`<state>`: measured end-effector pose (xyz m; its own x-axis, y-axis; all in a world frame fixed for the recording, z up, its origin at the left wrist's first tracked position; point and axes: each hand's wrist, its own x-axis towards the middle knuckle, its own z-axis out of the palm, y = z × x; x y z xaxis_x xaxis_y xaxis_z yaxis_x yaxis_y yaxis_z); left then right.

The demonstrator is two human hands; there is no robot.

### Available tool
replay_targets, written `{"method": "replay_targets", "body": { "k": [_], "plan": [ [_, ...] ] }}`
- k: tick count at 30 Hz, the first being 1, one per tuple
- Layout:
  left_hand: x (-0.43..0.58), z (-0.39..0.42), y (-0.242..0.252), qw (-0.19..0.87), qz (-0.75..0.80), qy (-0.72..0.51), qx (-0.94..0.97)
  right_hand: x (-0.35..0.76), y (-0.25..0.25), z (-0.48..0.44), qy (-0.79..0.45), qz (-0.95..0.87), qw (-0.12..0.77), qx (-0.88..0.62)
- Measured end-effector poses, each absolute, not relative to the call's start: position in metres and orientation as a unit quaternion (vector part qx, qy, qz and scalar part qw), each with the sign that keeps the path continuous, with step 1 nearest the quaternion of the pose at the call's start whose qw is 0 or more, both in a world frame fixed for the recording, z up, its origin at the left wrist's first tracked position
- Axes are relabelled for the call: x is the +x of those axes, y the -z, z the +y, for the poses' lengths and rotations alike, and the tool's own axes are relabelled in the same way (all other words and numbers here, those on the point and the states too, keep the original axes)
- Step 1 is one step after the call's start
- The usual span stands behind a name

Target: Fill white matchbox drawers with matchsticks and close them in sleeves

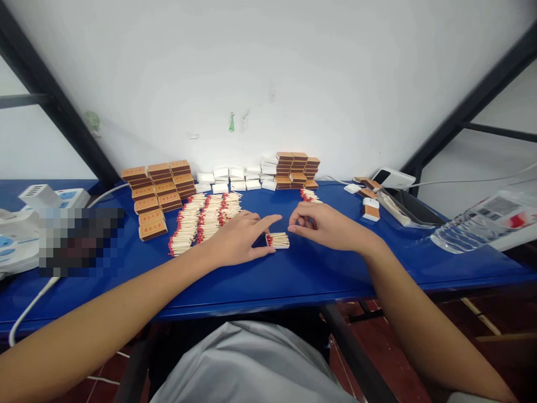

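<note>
A small white matchbox tray (279, 242) filled with red-tipped matches lies on the blue table between my hands. My left hand (241, 238) is at its left end, index finger stretched out above it and thumb along its near edge; whether it grips the tray is unclear. To the right of the tray, my right hand (321, 224) hovers with loosely bent fingers, a gap at the thumb and nothing visible in it. Long rows of loose matches (201, 221) spread left of my left hand, partly hidden by it. A smaller heap of matches (309, 195) sits behind my right hand.
Stacked brown matchboxes (157, 193) stand at the back left, with more matchboxes (296, 168) at the back centre. White trays (237, 176) line the wall between them. A power strip (73, 198) is at left; a clear plastic bottle (482, 221) lies at right.
</note>
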<state>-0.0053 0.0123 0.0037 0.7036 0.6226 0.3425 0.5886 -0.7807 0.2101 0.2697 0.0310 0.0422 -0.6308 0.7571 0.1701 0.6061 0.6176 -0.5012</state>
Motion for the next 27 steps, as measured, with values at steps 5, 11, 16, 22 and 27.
{"method": "replay_targets", "body": {
  "k": [5,11,16,22,27],
  "plan": [
    [-0.006,0.014,-0.004,0.03,0.324,-0.203,0.924,0.273,-0.033,0.033,-0.258,-0.866,0.19,-0.383],
    [-0.006,0.016,-0.005,0.051,0.294,-0.207,0.932,0.264,-0.024,0.032,-0.251,-0.872,0.18,-0.38],
    [-0.007,0.015,-0.007,0.055,0.285,-0.212,0.933,0.266,-0.028,0.03,-0.252,-0.866,0.194,-0.387],
    [-0.006,0.015,-0.007,0.057,0.287,-0.215,0.932,0.269,-0.027,0.028,-0.269,-0.866,0.188,-0.378],
    [-0.006,0.015,-0.008,0.058,0.287,-0.211,0.932,0.266,-0.023,0.029,-0.27,-0.865,0.194,-0.376]
  ]
}}
